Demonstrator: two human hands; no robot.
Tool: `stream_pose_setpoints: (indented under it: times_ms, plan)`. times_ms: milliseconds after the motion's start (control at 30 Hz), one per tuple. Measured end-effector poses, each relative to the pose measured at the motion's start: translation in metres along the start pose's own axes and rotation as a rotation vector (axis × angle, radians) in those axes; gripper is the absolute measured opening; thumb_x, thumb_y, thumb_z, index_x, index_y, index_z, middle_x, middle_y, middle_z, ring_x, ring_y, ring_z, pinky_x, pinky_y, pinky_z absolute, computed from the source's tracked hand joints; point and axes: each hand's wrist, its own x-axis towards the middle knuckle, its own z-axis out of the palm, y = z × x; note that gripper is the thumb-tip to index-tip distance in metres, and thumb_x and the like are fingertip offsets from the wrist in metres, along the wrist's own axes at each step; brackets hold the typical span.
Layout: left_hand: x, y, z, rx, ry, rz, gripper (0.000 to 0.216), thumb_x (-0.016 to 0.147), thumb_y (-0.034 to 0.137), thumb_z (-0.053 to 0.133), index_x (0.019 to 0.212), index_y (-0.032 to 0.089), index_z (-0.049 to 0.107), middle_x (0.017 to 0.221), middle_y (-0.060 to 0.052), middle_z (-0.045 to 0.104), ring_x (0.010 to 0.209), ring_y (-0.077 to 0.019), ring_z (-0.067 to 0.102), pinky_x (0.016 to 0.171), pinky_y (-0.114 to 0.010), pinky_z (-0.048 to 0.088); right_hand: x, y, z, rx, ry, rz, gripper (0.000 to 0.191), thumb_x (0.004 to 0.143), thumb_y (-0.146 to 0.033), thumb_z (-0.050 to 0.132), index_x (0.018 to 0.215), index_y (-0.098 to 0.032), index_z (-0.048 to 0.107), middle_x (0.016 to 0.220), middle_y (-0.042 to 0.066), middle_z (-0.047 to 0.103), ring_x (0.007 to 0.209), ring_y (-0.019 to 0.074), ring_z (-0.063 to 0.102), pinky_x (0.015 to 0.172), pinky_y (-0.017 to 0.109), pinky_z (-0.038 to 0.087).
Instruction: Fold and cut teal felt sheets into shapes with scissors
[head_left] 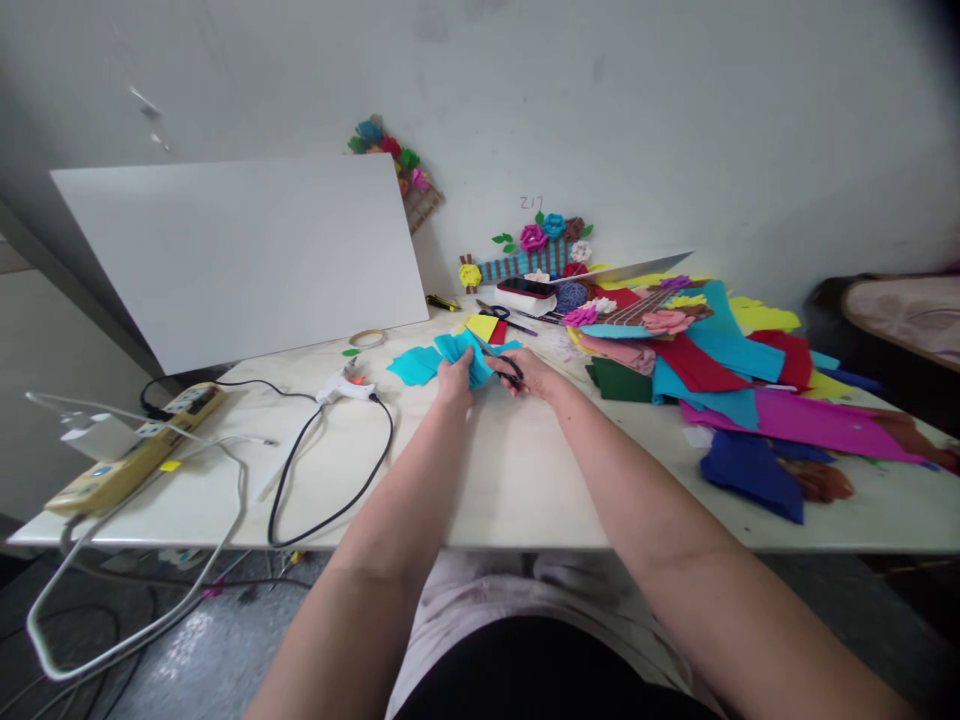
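My left hand (455, 378) is closed on a piece of turquoise felt (459, 350) held just above the pale table (510, 480). My right hand (529, 373) grips black-handled scissors (501, 362), whose blades point up-left into the felt. More turquoise pieces (414, 366) lie on the table just left of my left hand. Yellow and red scraps (487, 328) sit right behind the felt.
A heap of coloured felt sheets (742, 390) covers the table's right side. A glue gun (346, 384) with a black cable, a power strip (142, 445), a tape roll (367, 338), a leaning white board (240, 260), a second pair of scissors (504, 315) and paper-flower crafts (540, 255) stand left and behind.
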Motion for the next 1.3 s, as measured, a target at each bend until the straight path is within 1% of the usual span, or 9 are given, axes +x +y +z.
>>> stream_pose_setpoints:
  times_ms: [133, 300, 500, 633, 767, 900, 1067, 1167, 1300]
  plan:
    - [0.0, 0.001, 0.0, 0.005, 0.023, -0.003, 0.026, 0.065, 0.03, 0.081, 0.076, 0.019, 0.06, 0.076, -0.004, 0.069, 0.084, -0.0219, 0.067, 0.079, -0.035, 0.053, 0.0, 0.0, 0.0, -0.002, -0.006, -0.001, 0.042, 0.081, -0.046, 0.067, 0.061, -0.018, 0.044, 0.039, -0.005, 0.048, 0.028, 0.0056, 0.041, 0.027, 0.017, 0.022]
    - [0.0, 0.001, 0.0, -0.016, 0.004, 0.01, 0.024, 0.065, 0.029, 0.08, 0.075, 0.018, 0.061, 0.075, -0.003, 0.069, 0.081, -0.0207, 0.067, 0.078, -0.034, 0.053, 0.0, 0.0, -0.001, -0.022, -0.024, -0.016, 0.042, 0.08, -0.046, 0.069, 0.06, -0.018, 0.044, 0.04, -0.004, 0.05, 0.029, 0.0065, 0.044, 0.027, 0.017, 0.023]
    - [-0.001, 0.001, 0.001, 0.003, -0.024, 0.018, 0.025, 0.065, 0.031, 0.081, 0.075, 0.017, 0.063, 0.077, -0.004, 0.069, 0.084, -0.0215, 0.067, 0.082, -0.036, 0.053, -0.003, -0.005, -0.001, -0.011, -0.014, -0.01, 0.042, 0.08, -0.045, 0.069, 0.061, -0.018, 0.043, 0.039, -0.005, 0.05, 0.028, 0.0058, 0.041, 0.027, 0.017, 0.028]
    - [-0.004, 0.003, 0.002, 0.01, -0.034, 0.013, 0.027, 0.064, 0.033, 0.081, 0.074, 0.018, 0.062, 0.076, -0.005, 0.07, 0.086, -0.0227, 0.067, 0.082, -0.036, 0.053, 0.0, -0.003, -0.003, 0.008, -0.023, -0.008, 0.038, 0.079, -0.046, 0.07, 0.067, -0.018, 0.046, 0.039, -0.006, 0.05, 0.028, 0.0064, 0.041, 0.027, 0.017, 0.031]
    - [-0.006, 0.006, 0.002, 0.014, -0.011, -0.008, 0.029, 0.062, 0.032, 0.083, 0.075, 0.018, 0.061, 0.073, -0.004, 0.069, 0.084, -0.0223, 0.067, 0.079, -0.036, 0.053, 0.002, -0.002, -0.002, 0.028, 0.02, -0.001, 0.035, 0.078, -0.043, 0.072, 0.078, -0.019, 0.047, 0.038, -0.009, 0.047, 0.03, 0.0076, 0.042, 0.029, 0.017, 0.037]
    - [-0.003, 0.004, 0.0, 0.004, -0.038, 0.007, 0.032, 0.06, 0.034, 0.083, 0.072, 0.017, 0.059, 0.067, -0.002, 0.066, 0.072, -0.0189, 0.065, 0.073, -0.033, 0.053, 0.001, -0.003, -0.002, -0.006, 0.065, 0.015, 0.038, 0.076, -0.041, 0.075, 0.09, -0.02, 0.047, 0.039, -0.01, 0.047, 0.03, 0.0078, 0.044, 0.029, 0.016, 0.035]
    - [0.004, 0.0, -0.003, 0.003, -0.06, 0.035, 0.031, 0.06, 0.034, 0.082, 0.072, 0.016, 0.061, 0.071, -0.003, 0.066, 0.068, -0.0169, 0.063, 0.073, -0.033, 0.051, 0.003, 0.002, -0.004, -0.032, 0.033, -0.008, 0.046, 0.077, -0.045, 0.072, 0.108, -0.021, 0.049, 0.042, -0.01, 0.052, 0.03, 0.0093, 0.048, 0.029, 0.015, 0.031]
    - [0.006, -0.001, -0.004, -0.005, -0.035, 0.028, 0.03, 0.059, 0.031, 0.082, 0.075, 0.017, 0.061, 0.074, -0.002, 0.067, 0.071, -0.0172, 0.064, 0.074, -0.033, 0.051, 0.004, 0.005, -0.005, -0.036, -0.016, -0.016, 0.043, 0.08, -0.048, 0.069, 0.108, -0.019, 0.054, 0.041, -0.008, 0.053, 0.031, 0.0099, 0.049, 0.028, 0.015, 0.03]
    - [0.004, 0.001, -0.003, -0.037, -0.053, 0.026, 0.029, 0.06, 0.031, 0.082, 0.074, 0.017, 0.061, 0.071, -0.002, 0.066, 0.068, -0.0172, 0.064, 0.072, -0.033, 0.052, 0.002, 0.006, -0.004, -0.03, -0.048, -0.03, 0.037, 0.082, -0.049, 0.065, 0.099, -0.017, 0.058, 0.041, -0.005, 0.053, 0.031, 0.0101, 0.05, 0.027, 0.015, 0.027]
